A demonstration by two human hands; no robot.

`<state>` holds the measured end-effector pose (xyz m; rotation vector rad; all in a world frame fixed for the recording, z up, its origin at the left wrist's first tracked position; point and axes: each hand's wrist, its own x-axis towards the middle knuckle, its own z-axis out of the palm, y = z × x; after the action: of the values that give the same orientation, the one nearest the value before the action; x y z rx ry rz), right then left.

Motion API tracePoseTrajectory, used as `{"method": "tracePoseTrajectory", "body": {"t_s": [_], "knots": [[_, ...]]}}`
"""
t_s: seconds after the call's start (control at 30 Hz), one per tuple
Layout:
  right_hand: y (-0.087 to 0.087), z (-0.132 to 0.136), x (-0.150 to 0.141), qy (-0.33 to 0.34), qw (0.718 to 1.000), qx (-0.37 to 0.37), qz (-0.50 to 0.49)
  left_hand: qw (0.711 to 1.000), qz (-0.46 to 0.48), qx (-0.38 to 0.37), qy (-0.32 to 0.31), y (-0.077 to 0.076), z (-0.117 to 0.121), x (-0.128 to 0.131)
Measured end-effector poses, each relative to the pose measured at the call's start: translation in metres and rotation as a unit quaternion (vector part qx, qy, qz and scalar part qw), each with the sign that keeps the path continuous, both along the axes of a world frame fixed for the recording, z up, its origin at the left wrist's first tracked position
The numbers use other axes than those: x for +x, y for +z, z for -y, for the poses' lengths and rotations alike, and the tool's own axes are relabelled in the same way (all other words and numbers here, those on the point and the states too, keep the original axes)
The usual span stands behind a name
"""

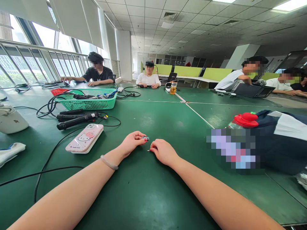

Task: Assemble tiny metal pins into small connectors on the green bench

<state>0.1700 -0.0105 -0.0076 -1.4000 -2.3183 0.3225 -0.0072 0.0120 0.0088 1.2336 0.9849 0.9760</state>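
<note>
My left hand (133,142) pinches a small dark piece with pale marks (145,138) between thumb and fingertips, just above the green table (153,191). Its exact kind is too small to make out. To its right, my right hand (164,151) is closed, with a tiny thin pale piece (148,150) at its fingertips. The two hands are close together but apart. A pink phone case with a cat drawing (85,139), seemingly on a phone, lies left of my left hand. A bracelet (109,162) circles my left wrist.
A green basket (88,103) of tools and cables stands behind black handheld devices (76,121). Black cables (51,153) run along the left. At right are a red-lidded bottle (246,120) and dark fabric (283,147). Several people sit around the table; an amber bottle (173,88) stands far back.
</note>
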Motion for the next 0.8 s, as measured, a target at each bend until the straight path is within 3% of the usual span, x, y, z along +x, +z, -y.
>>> {"method": "tracePoseTrajectory", "body": {"t_s": [0.4, 0.67, 0.8], "knots": [[-0.0045, -0.0032, 0.0003, 0.028, 0.999, 0.014, 0.011, 1.000, -0.010, 0.006, -0.001, 0.0004, 0.0004, 0.0010], [0.0003, 0.0004, -0.0004, 0.001, 1.000, -0.011, -0.013, 1.000, -0.020, 0.015, -0.005, -0.0024, -0.0017, -0.0005], [0.0015, 0.0047, -0.0010, 0.033, 0.999, -0.017, -0.021, 1.000, -0.020, 0.015, -0.003, -0.0023, -0.0010, -0.0007]]}}
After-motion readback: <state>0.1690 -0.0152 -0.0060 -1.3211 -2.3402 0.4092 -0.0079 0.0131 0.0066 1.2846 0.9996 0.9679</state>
